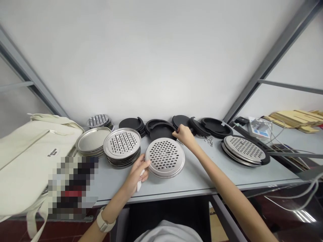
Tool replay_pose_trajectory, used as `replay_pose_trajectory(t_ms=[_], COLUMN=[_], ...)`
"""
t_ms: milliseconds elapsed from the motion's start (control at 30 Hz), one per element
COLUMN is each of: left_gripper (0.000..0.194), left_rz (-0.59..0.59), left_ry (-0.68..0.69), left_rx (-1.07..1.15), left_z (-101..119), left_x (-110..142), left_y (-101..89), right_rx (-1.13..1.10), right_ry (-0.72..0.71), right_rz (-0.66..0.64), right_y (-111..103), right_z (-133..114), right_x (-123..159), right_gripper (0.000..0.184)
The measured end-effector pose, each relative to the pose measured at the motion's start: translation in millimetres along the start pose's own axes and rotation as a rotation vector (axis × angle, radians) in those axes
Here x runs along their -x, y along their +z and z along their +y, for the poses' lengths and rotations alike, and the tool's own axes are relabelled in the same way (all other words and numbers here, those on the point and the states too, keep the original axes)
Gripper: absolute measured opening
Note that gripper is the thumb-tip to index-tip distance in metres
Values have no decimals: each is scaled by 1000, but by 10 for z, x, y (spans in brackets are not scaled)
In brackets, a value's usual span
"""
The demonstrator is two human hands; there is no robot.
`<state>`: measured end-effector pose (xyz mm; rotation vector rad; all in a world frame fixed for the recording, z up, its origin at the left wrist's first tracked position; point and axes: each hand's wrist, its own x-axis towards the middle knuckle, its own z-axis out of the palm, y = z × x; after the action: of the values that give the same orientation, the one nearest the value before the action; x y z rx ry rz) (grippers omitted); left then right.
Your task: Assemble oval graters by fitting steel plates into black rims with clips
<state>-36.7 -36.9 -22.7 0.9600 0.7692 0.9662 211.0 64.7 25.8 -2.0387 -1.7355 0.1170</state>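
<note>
My left hand point(138, 173) is closed on the left edge of a round slotted metal plate point(165, 156), thumb at the rim. A small white piece, perhaps paper or cloth, point(139, 185) pokes out below those fingers. Behind the plate, my right hand point(185, 135) pinches the right edge of a round black tray point(161, 130) with a raised rim. Just left of my left hand stands a stack of slotted plates point(122, 143). To the right of my right hand, small metal rings or links point(209, 140) lie on the table.
Plain metal plates point(93, 140) are stacked at left, near a cream bag point(30, 161). More black trays point(132, 123) line the wall. At right are slotted plates with black pieces point(244, 148), a white boxy device point(259, 128) with cables, and flat tan sheets point(294, 117).
</note>
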Motion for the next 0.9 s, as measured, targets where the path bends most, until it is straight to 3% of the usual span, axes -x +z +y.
replay_pose_trajectory(t_ms=[267, 433, 567, 700, 767, 900], left_gripper=[36, 37, 37, 41, 44, 51], left_rz=[-3, -27, -67, -118, -81, 77], left_ry=[-104, -179, -201, -349, -371, -252], left_rx=[-77, -126, -172, -158, -159, -252], left_z=[16, 49, 96, 102, 62, -72], left_x=[-8, -32, -27, 32, 50, 12], left_y=[39, 28, -12, 17, 57, 105], right_rx=[-122, -336, -459, -447, -438, -443], right_ry=[-18, 59, 7, -15, -26, -86], right_rz=[-36, -116, -211, -191, -189, -155], right_y=[-54, -75, -121, -133, -115, -29], right_z=[263, 386, 515, 628, 642, 611], right_x=[897, 1181, 1205, 1092, 1008, 841], right_gripper=[16, 19, 24, 26, 26, 32])
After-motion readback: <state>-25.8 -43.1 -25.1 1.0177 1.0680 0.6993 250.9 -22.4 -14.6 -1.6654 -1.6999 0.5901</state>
